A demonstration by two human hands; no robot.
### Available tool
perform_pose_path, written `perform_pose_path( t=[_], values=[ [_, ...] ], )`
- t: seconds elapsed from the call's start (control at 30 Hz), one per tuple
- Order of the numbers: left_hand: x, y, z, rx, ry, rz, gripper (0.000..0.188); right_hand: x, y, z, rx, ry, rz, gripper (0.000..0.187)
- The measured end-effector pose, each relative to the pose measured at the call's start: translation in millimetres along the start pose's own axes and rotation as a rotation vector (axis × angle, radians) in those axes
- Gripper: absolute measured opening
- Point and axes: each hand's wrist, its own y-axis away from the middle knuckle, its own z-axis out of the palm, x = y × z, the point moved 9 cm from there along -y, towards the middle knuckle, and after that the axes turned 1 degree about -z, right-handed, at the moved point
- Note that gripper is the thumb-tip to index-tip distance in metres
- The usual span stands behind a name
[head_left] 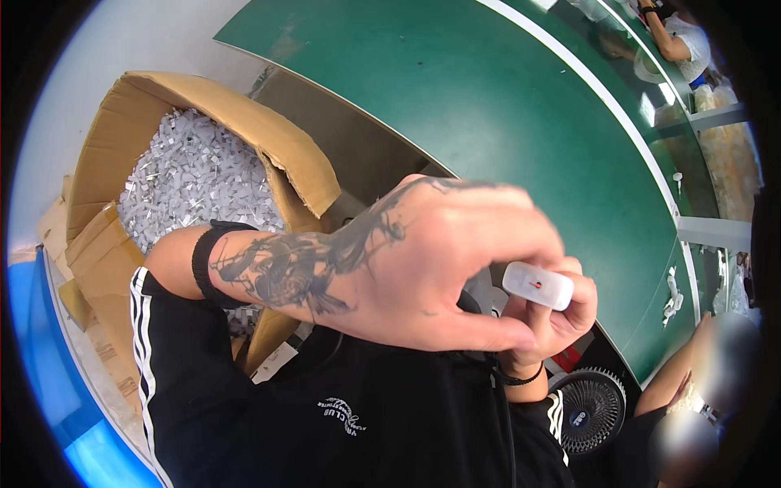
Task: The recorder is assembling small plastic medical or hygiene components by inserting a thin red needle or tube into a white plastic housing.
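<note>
A small white plastic housing (538, 285), oblong with rounded corners, is held in front of my chest; a dark hole with a red mark shows in its face. The fingers of my right hand (574, 307) are closed round its lower and right sides. From the left, my tattooed left hand (455, 260) reaches across, its fingers curled over the upper edge and its thumb below, against the right-hand fingers. The left fingertips are partly hidden and slightly blurred.
On my left stands an open cardboard box (301, 167) with many small white plastic pieces (199, 175). A green worktable (455, 89) stretches ahead, with white parts (673, 297) near its right side. A black fan (587, 411) is low right. Other people are at the right edge.
</note>
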Motion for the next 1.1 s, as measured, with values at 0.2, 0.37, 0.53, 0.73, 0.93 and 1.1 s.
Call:
perform_pose_path(
  t=[0.2, 0.37, 0.53, 0.73, 0.93, 1.1],
  values=[
    [0.6, 1.1, 3.1, 0.141, -0.052, 0.099, 0.022, 7.7, 4.3, 0.7, 0.039, -0.056, 0.136, 0.014],
    [-1.1, 2.1, 2.6, 0.127, -0.036, 0.068, 0.022, 10.5, 4.7, 0.5, 0.031, -0.114, 0.184, 0.014],
    [-4.8, 3.2, 3.7, 0.111, -0.001, 0.034, 0.021, 13.9, 9.7, -0.2, 0.008, -0.138, 0.271, 0.015],
    [-8.4, 1.4, 4.7, 0.063, -0.027, 0.016, 0.027, 16.6, 8.9, 10.5, 0.061, -0.291, 0.305, 0.018],
    [-19.0, -6.9, -5.0, -0.045, -0.025, -0.170, 0.032, 21.0, -16.6, 46.5, -0.211, -0.515, 0.257, 0.007],
    [0.7, 12.2, -71.9, 0.101, -0.120, -0.306, 0.055, 31.6, -72.3, 22.7, -0.158, -0.398, 0.471, 0.009]
  ],
)
